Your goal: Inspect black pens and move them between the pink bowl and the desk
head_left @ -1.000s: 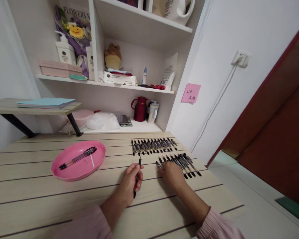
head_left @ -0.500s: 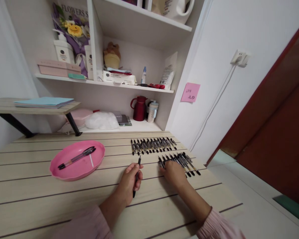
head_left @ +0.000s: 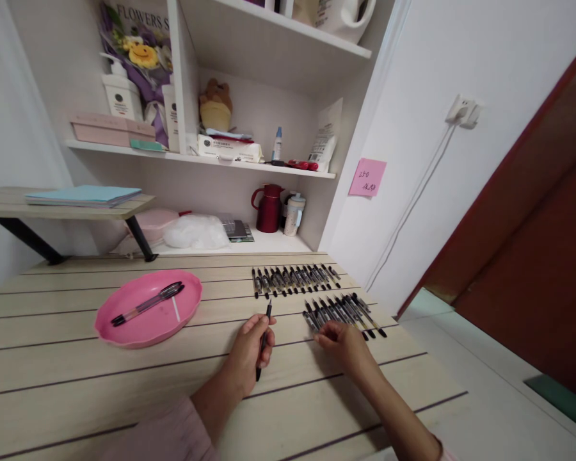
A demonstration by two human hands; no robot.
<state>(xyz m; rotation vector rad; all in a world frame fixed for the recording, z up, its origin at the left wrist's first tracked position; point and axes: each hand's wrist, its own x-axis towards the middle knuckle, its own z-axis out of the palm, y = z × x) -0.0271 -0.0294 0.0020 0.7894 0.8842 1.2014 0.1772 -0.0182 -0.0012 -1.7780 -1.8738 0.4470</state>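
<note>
My left hand (head_left: 250,351) is closed around a black pen (head_left: 264,339), which stands nearly upright with its tip pointing away from me. My right hand (head_left: 348,349) is at the near ends of the front row of pens (head_left: 338,310), its fingers curled and pinched together. Whether a pen end lies between those fingertips is hidden. Behind it runs a second row of pens (head_left: 292,280), lying side by side. On the left, a pink scalloped tray (head_left: 106,320) carries a few pens (head_left: 148,304) and a thin white stick (head_left: 175,309).
The slatted wooden table (head_left: 182,390) meets a white shelf unit (head_left: 249,168) at the back. A red jug (head_left: 269,209) and a pale cup (head_left: 294,214) stand in its lowest bay. At left, a small raised stand (head_left: 0,203) bears blue-topped papers (head_left: 84,195).
My right hand has drawn back slightly toward me from the front row, uncovering more of the pens. My left hand keeps its pen in the same spot.
</note>
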